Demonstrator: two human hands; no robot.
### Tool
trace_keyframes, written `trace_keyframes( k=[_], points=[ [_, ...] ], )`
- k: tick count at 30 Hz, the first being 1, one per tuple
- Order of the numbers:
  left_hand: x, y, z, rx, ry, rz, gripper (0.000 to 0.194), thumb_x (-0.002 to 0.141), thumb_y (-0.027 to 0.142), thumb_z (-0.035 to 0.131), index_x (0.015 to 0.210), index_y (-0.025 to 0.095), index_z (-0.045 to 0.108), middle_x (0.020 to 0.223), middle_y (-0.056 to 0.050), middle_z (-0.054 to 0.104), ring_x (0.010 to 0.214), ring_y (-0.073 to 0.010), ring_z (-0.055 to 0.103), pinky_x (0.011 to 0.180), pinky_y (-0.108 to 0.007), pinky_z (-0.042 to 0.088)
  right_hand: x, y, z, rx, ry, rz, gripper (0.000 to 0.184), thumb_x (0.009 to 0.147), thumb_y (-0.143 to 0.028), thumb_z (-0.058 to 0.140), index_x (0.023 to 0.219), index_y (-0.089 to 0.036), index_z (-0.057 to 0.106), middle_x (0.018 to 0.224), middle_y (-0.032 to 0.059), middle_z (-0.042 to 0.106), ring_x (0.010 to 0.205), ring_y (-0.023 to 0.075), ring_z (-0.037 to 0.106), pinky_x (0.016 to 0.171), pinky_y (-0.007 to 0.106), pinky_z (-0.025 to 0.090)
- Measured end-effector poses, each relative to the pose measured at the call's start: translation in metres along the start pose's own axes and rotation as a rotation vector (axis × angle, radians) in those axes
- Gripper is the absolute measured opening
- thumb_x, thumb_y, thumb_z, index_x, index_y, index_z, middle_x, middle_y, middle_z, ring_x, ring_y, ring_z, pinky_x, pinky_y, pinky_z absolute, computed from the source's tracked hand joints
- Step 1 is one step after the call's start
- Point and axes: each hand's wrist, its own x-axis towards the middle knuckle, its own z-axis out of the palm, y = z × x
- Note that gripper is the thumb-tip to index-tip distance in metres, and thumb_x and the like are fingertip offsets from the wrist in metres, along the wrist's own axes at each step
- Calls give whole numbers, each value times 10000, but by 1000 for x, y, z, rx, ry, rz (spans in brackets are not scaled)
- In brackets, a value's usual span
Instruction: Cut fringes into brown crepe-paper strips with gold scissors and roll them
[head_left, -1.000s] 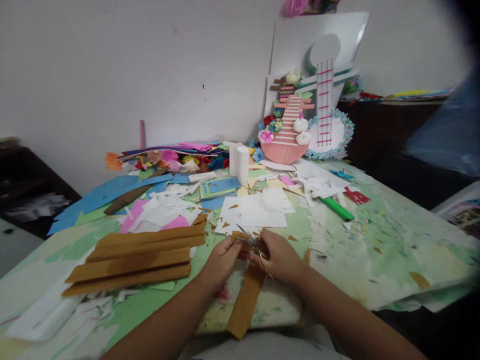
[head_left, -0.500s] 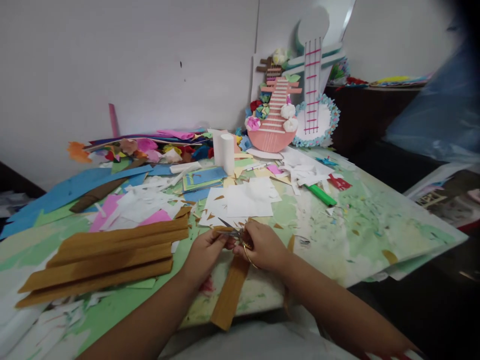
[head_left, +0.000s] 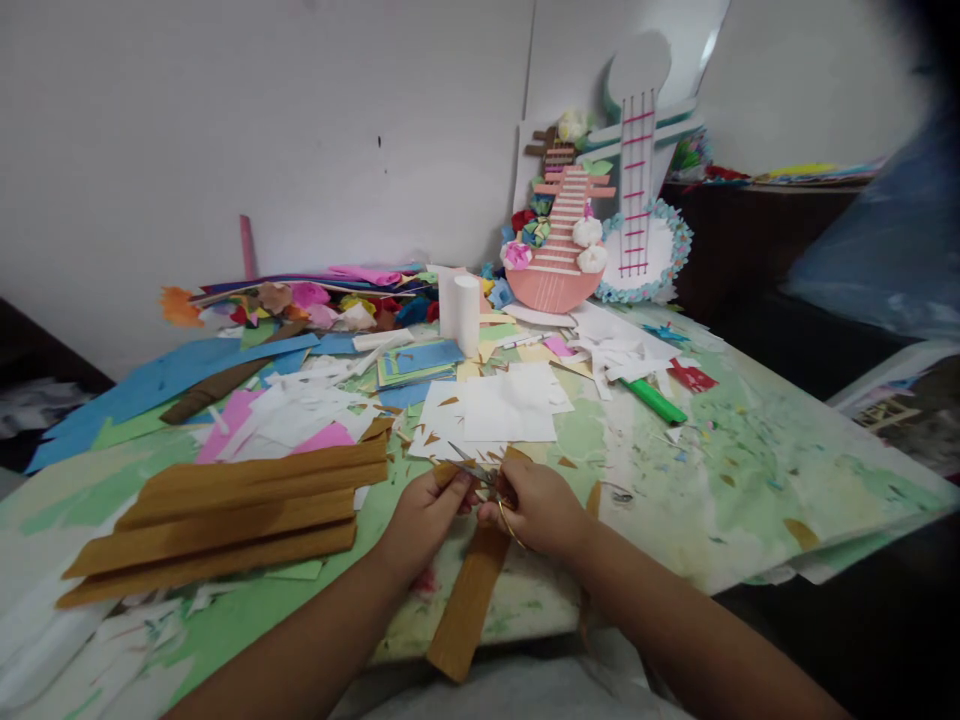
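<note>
My left hand (head_left: 424, 512) pinches the top end of a long brown paper strip (head_left: 466, 610) that hangs down over the table's near edge. My right hand (head_left: 538, 505) is closed on small gold-handled scissors (head_left: 480, 474), their blades pointing up and left at the strip's top. The two hands touch each other above the green table sheet (head_left: 720, 480). Small brown snippets lie scattered just beyond the hands on white paper sheets (head_left: 502, 408).
A stack of folded brown paper (head_left: 225, 515) lies to the left. Blue, pink and white scraps cover the table's middle and left. A white roll (head_left: 466, 315), a green marker (head_left: 652, 400) and pink and white paper guitar models (head_left: 570, 255) stand further back against the wall.
The view shifted left, then partly back right. Both hands stay together on the strip and scissors, with only small movement of the blades.
</note>
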Motion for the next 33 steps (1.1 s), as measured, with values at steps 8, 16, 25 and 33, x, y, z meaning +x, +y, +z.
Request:
trace_keyframes(
  k=[8, 16, 25, 33],
  points=[
    [0, 1, 1, 46, -38, -14, 266, 744, 326, 407, 595, 150, 541, 567, 0, 544, 550, -102, 486, 568, -223, 381, -1, 1, 1, -24, -10, 12, 286, 696, -455, 504, 681, -174, 453, 623, 1, 497, 560, 113, 421, 497, 226, 256],
    [-1, 1, -1, -11, 44, -16, 254, 728, 364, 436, 585, 166, 508, 538, 19, 511, 526, -95, 468, 542, -217, 377, 1, 1, -1, -34, -33, 9, 316, 690, -493, 492, 673, -178, 465, 611, 3, 506, 554, 120, 436, 483, 230, 249],
    [3, -3, -1, 68, -21, -2, 312, 753, 358, 377, 547, 159, 500, 530, 7, 512, 528, -101, 464, 556, -224, 363, 2, 3, 0, -11, -31, 21, 314, 691, -492, 496, 651, -183, 459, 579, -11, 493, 528, 108, 424, 471, 222, 245],
    [5, -4, -4, 94, 7, 27, 277, 734, 322, 398, 539, 159, 505, 525, 11, 504, 523, -102, 450, 547, -221, 347, 3, 4, 1, -53, -55, 14, 340, 707, -520, 459, 664, -182, 458, 616, 9, 517, 567, 126, 449, 488, 228, 253]
  ],
)
